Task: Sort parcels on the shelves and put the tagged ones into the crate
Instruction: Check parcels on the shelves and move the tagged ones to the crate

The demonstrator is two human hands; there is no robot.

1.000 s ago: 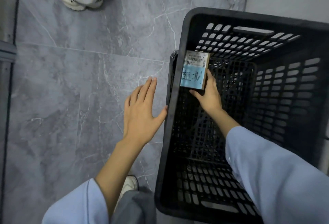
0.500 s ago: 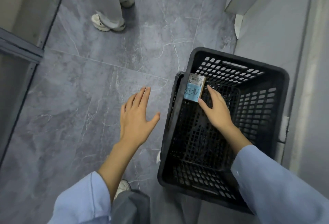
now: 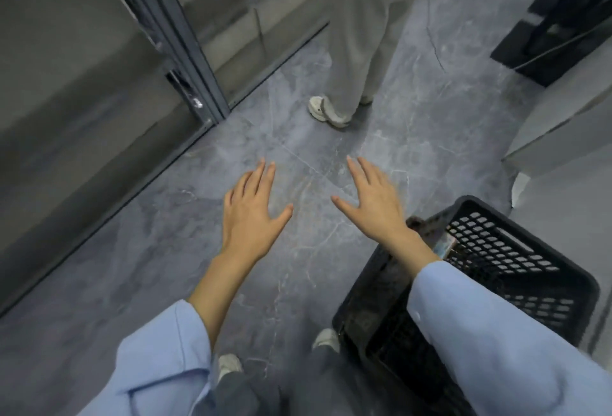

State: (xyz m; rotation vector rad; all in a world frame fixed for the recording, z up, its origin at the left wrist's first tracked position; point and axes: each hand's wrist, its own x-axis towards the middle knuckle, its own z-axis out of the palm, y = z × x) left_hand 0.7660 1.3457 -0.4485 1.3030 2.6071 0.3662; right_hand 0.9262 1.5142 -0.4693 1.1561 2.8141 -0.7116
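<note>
Right hand lets go of the parcel and lifts out of the crate | both hands flat, fingers spread, holding nothing | parcel leans inside crate, just behind right wrist | left hand lies nearer grey shelf upright, up-left of fingers; next reach likely goes there

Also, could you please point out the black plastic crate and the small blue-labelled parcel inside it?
Black plastic crate (image 3: 516, 260): head view, far lattice wall.
Small blue-labelled parcel (image 3: 446, 246): head view, its exposed corner.

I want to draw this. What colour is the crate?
The crate is black, seen best in the head view.
</note>
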